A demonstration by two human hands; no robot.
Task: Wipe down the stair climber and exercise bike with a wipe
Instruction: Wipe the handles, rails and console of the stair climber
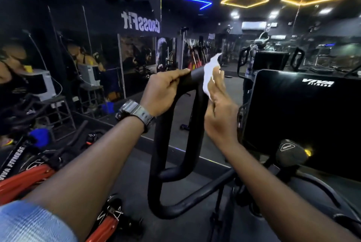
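Note:
A black looped handlebar [164, 144] of the machine rises in the middle of the view. My left hand [164, 91], with a watch on the wrist, grips the top left bend of the loop. My right hand [218, 108] presses a white wipe [210, 71] against the upper right side of the loop with nearly straight fingers. The wipe sticks up above my fingertips. To the right stands the machine's black console [304, 112] with white "VIVA FITNESS" lettering.
A red and black exercise bike [29, 173] stands at the lower left. A mirror wall [97, 56] runs behind, reflecting the gym and a "CrossFit" sign. A black knob [291, 151] sits under the console. Dark floor lies below the handlebar.

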